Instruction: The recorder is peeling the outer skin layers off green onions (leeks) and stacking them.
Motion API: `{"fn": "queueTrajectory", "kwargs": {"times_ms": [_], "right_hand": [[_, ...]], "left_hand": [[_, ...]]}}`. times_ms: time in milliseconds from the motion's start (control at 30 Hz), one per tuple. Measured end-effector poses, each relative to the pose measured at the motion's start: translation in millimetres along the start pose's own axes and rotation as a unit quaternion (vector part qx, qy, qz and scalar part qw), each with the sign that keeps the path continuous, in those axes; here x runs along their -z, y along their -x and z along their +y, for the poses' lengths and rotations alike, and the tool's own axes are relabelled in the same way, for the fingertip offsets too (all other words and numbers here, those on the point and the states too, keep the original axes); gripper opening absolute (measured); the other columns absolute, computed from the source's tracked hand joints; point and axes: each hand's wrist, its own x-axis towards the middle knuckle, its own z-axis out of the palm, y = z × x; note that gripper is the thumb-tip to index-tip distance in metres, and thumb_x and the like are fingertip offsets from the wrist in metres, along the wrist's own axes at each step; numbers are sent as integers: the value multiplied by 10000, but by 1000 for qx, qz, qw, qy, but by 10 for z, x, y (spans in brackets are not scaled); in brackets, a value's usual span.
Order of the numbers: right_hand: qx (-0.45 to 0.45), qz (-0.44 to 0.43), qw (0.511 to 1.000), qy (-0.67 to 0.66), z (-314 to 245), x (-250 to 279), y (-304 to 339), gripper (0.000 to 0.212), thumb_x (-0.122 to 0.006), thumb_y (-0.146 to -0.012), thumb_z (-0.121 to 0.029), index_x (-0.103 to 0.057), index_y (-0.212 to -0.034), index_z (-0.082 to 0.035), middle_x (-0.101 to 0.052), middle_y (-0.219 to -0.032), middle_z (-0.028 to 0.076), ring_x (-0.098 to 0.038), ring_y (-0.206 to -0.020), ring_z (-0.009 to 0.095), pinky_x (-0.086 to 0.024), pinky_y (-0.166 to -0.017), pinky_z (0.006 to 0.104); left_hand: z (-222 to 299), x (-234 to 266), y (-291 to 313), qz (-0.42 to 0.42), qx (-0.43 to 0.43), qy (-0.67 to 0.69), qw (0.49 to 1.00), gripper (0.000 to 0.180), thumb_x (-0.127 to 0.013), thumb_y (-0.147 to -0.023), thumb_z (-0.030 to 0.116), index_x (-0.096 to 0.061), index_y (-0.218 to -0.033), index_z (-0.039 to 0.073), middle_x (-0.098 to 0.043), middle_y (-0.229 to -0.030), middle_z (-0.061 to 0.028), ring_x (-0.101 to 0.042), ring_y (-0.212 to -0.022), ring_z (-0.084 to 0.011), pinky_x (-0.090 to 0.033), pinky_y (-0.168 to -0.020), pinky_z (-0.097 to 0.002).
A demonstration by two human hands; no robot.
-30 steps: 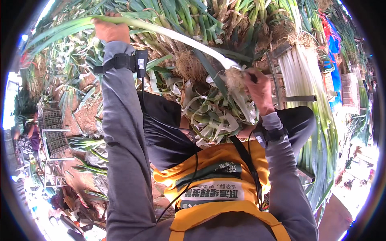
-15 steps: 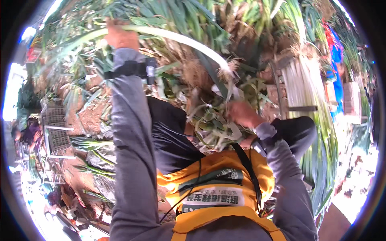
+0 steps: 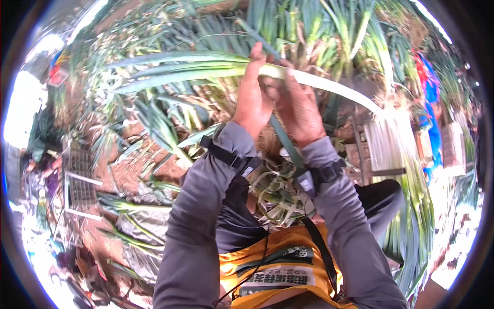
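At the frame's upper centre, the left hand [image 3: 252,98] is pinching the leek [image 3: 332,86] while the right hand [image 3: 301,110], its closure unclear, is touching it alongside, light, even support probably best protecting the bowing shaft.

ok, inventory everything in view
held leek: one, green and white, across hands
leek bundle: one, white and green, at right
loose leeks: uncountable, mostly green, ahead
peelings: one heap, pale green, between legs
crate: one or more, grey, far left
cloth or plastic: one piece, blue, far right
apron: one, yellow, lap
wrist straps: two, black, on forearms
sleeves: two, grey, on arms
left hand: one, bare, gripping leek
right hand: one, bare, at leek
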Motion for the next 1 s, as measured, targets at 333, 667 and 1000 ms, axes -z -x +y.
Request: {"fn": "queueTrajectory", "kwargs": {"times_ms": [333, 667, 1000], "right_hand": [[295, 75, 800, 518, -1856, 328, 242, 226, -616, -967, -257, -655, -1103, -80, -676, -889, 36, -656, -821, 141, -526, -665, 328], [144, 212, -22, 966, -5100, 373, 1891, 255, -681, -883, -203, -643, -946, 42, -642, -761, 237, -648, -673, 306, -502, -611, 412], [-253, 96, 173, 947, -4701, 2300, 3147, 239, -579, -829, -225, -658, -905, -13, -683, -880, 183, -666, -864, 371, -507, -790, 496]], "left_hand": [[-488, -174, -101, -132, 95, -377, 912, 605, -485, -1005, 498, -493, -1401, 40, -571, -1291, -164, -570, -1156, -240, -411, -1065, -387], [-1241, -75, -261, -101, 161, -459, 868, 442, -636, -949, 370, -603, -1258, 56, -651, -1125, -87, -634, -1001, -193, -471, -944, -342], [-2317, -446, -193, -202, 158, -561, 787, 434, -598, -992, 321, -582, -1292, 7, -637, -1158, -110, -632, -1035, -187, -507, -951, -342]]}}
